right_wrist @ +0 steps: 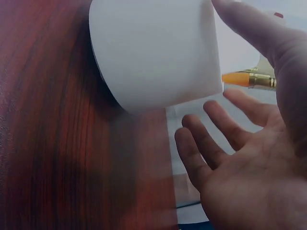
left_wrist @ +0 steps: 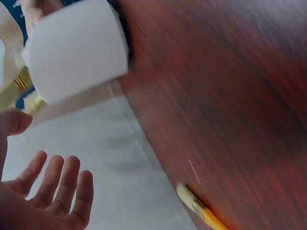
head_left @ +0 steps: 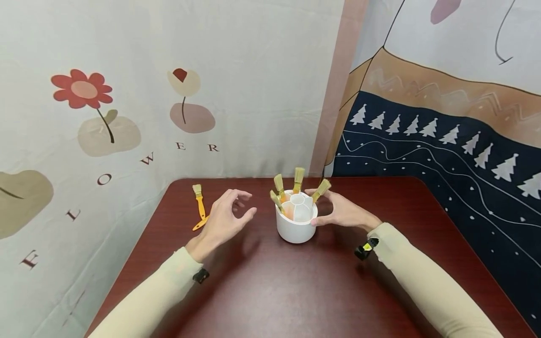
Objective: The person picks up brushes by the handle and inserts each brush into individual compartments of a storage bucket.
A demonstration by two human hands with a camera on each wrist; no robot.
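A round white brush holder (head_left: 296,231) with inner compartments stands upright on the table. Several paintbrushes (head_left: 298,178) stick out of it, bristles up. My right hand (head_left: 344,211) is at the holder's right side, its thumb touching the rim and its other fingers extended toward the far side. In the right wrist view those fingers (right_wrist: 196,148) look spread and mostly straight. My left hand (head_left: 221,220) hovers to the left of the holder, apart from it, fingers loosely bent around nothing. Beyond that hand lies a yellow-handled paintbrush (head_left: 200,202), with another yellow handle (head_left: 200,223), partly hidden, below it.
The dark red wooden table (head_left: 279,291) meets a pale curtain (head_left: 253,94) printed with flowers at its back edge. On the right hangs a navy cloth (head_left: 405,150) with white trees.
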